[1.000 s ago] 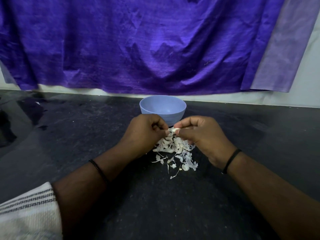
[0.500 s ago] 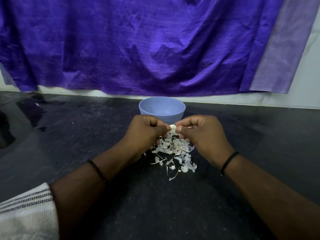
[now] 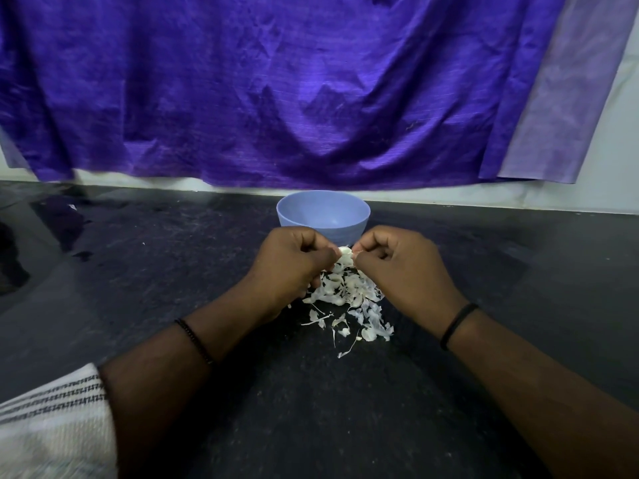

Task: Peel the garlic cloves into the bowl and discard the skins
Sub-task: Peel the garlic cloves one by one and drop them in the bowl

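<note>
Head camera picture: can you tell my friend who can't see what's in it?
Two bare hands, left hand and right hand, pinch a small white garlic cloves piece between them above a pile of papery white skins on a dark stone counter. A round pale-blue plastic bowl stands just behind, below a hanging purple cloth.

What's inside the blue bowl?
The part of the bowl that shows looks bare, just smooth blue wall. Its bottom is hidden behind the near rim and both hands, left hand and right hand, so any garlic there cannot be seen.
</note>
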